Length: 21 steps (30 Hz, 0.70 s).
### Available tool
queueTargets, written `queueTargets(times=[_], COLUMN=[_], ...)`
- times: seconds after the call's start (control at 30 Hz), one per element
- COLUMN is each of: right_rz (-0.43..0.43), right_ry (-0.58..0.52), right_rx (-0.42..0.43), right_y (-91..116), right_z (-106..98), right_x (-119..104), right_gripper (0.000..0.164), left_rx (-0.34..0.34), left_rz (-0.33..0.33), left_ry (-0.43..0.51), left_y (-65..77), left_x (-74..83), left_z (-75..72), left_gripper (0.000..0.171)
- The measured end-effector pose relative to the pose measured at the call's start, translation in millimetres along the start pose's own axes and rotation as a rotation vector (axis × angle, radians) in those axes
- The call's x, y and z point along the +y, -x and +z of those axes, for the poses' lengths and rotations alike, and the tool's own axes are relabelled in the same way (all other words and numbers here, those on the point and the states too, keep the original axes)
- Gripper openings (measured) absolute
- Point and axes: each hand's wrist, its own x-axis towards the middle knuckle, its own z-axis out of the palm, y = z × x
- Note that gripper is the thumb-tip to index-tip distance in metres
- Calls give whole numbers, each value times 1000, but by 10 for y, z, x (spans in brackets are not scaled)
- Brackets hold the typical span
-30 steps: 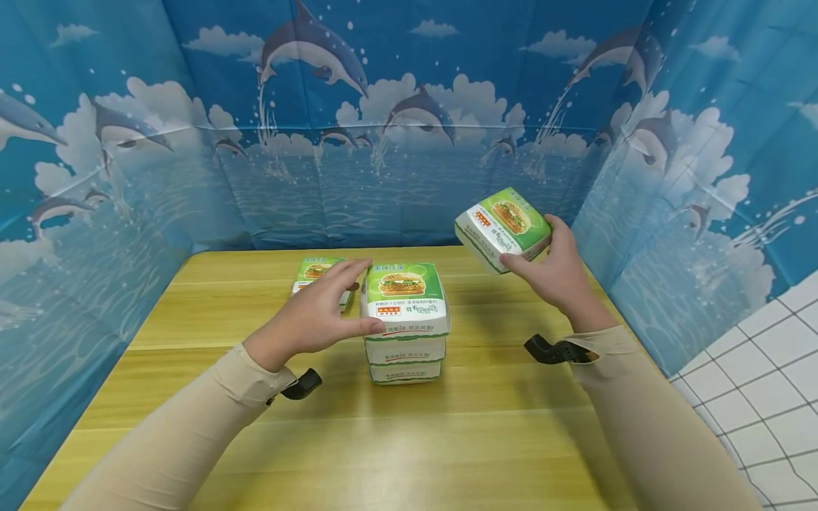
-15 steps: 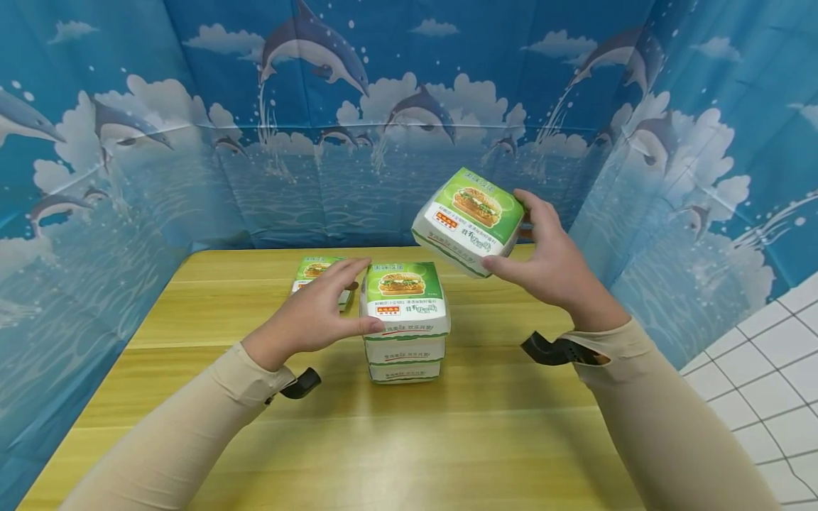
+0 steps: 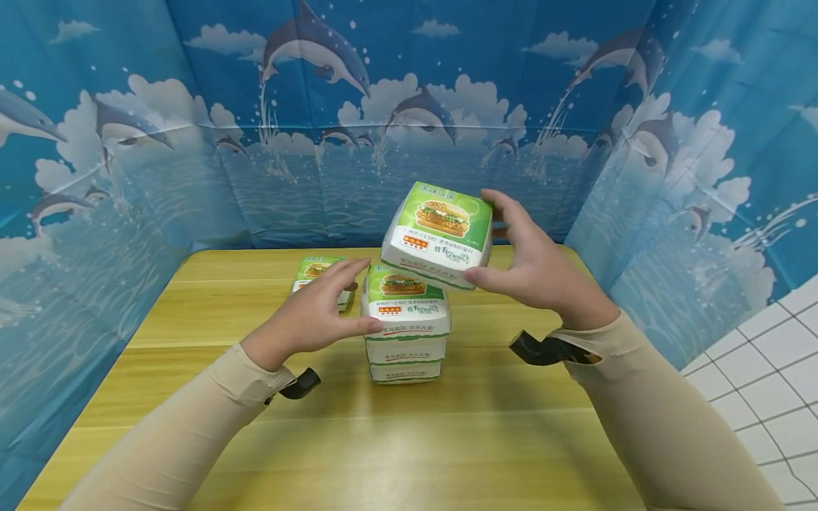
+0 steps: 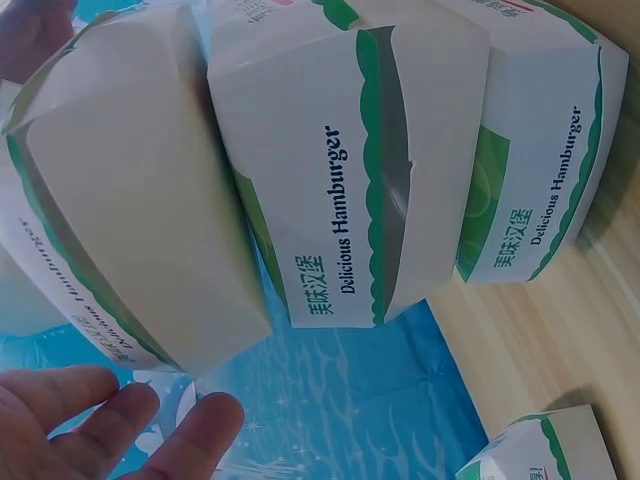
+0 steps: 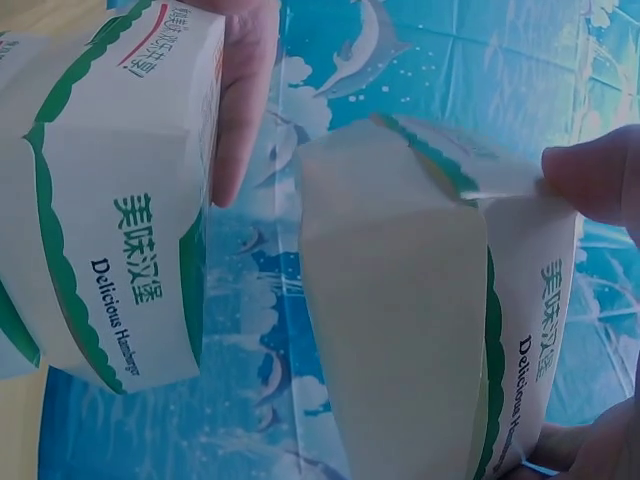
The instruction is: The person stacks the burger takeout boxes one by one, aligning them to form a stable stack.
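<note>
My right hand (image 3: 532, 264) grips a green-and-white burger box (image 3: 441, 231), thumb at its front and fingers behind. The box hangs tilted just above a stack of three like boxes (image 3: 405, 333) in the middle of the wooden table (image 3: 447, 440), apart from it. My left hand (image 3: 322, 312) is spread beside the stack's top box (image 3: 402, 298), the thumb touching its front left corner and the fingers reaching round behind. The left wrist view shows the held box (image 4: 120, 200) above the stack's top box (image 4: 330, 170). The right wrist view shows the held box (image 5: 420, 300) beside the stack (image 5: 120, 200).
One more burger box (image 3: 315, 272) lies flat at the back left of the table, behind my left hand. Blue dolphin-print walls (image 3: 409, 142) close the table in on three sides. A white tiled floor (image 3: 760, 369) shows at the right.
My right hand has carried its box leftward from the table's right side to just over the stack. The left hand and the stack have stayed put.
</note>
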Motion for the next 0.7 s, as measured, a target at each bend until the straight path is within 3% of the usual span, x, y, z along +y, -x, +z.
queueTargets(times=[0.4,0.7], right_rz=[-145,-146], right_ry=[-25,-31], right_rx=[-102,-152], right_y=[-117,-144], right_z=[92,123], right_x=[28,45], right_gripper=[101,98], left_rx=[6,6], left_rz=[13,35], left_ry=[47,66], left_y=[2,-7], left_x=[-1,-23], left_z=[2,17], left_gripper=[96,88])
